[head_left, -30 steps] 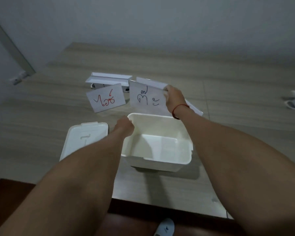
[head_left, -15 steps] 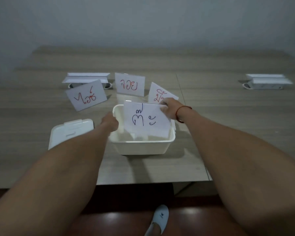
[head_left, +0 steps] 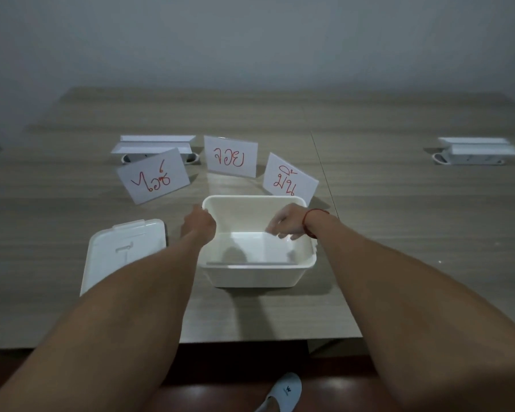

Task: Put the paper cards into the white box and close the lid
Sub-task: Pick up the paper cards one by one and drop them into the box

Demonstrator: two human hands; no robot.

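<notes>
The white box [head_left: 259, 275] stands open on the table in front of me. My left hand [head_left: 199, 223] grips its left rim. My right hand [head_left: 286, 224] hangs over the box's right side, fingers spread downward and holding nothing. A white card lies flat on the box floor [head_left: 250, 246], hard to tell apart from the bottom. Three cards with red writing stand behind the box: one at the left [head_left: 153, 176], one in the middle [head_left: 231, 156], one at the right [head_left: 289, 180]. The white lid [head_left: 122, 254] lies flat to the left of the box.
Two white holders with slots sit on the wooden table [head_left: 399, 233], one at the back left [head_left: 153, 144] and one at the back right [head_left: 476, 151]. The table's front edge is near me; a white slipper [head_left: 283, 392] shows below it.
My right hand carried a card with writing from behind the box down into it and let go. The left hand stayed on the box's rim. The view shifted.
</notes>
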